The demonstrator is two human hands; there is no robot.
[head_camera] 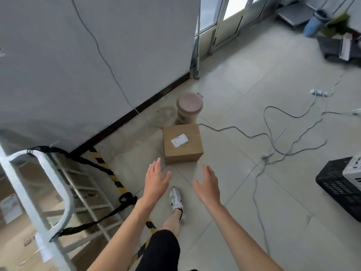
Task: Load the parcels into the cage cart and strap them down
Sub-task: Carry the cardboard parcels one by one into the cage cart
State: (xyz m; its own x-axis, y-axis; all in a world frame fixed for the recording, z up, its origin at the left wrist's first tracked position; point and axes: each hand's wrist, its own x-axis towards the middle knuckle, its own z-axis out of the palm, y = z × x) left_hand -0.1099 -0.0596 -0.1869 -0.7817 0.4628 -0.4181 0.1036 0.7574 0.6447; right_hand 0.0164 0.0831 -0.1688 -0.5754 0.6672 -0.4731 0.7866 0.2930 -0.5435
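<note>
Parcel (pixel 182 145) lies just beyond the left hand (pixel 156 180) and right hand (pixel 208 184), both spread, apparently empty.

Bare storeroom, tiled floor (pixel 244 79), hazard tape (pixel 117 182), cage cart (pixel 58 182), black crate (pixel 336 182), trailing cables (pixel 273 137)

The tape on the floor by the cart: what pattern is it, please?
The tape has yellow-and-black stripes; head view.
</note>
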